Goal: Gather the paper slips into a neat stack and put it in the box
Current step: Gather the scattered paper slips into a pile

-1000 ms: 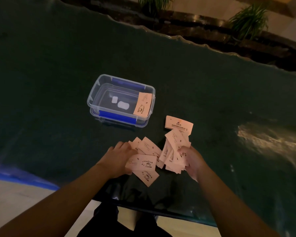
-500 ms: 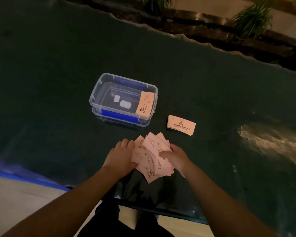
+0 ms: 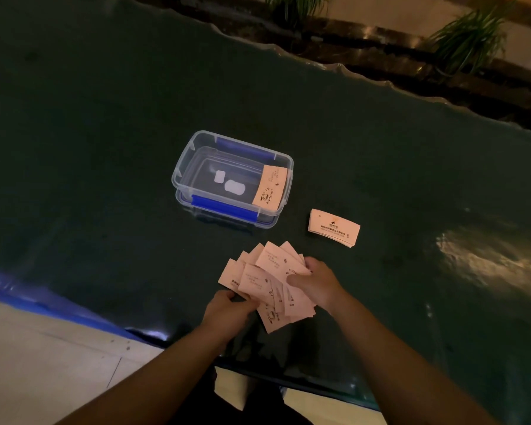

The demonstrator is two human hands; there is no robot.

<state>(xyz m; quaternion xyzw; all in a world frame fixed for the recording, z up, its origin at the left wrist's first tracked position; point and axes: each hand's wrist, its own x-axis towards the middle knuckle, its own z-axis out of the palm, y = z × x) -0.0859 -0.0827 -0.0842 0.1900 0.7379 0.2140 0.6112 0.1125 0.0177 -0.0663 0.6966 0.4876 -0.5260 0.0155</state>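
Right fingers (image 3: 298, 280): curled over the near-right part of the fanned paper slips (image 3: 270, 280), thumb pressed on top, pinching the fan.
Left fingers (image 3: 232, 297): bent under the fan's near-left edge, closed against the lowest slips; exact grip hidden.
Fan: splayed, corners pointing away from the fingers, not yet squared.
Small stack (image 3: 334, 227): beyond and to the right of the right fingers, apart from them, long axis running left to right on the dark tabletop (image 3: 105, 148).
Clear box (image 3: 232, 179): open, beyond the fingers and slightly left; one slip (image 3: 271, 188) leaning inside its right end.
Nearer hand: right for the small stack, left for the box.
Likely next: squaring the fan first.
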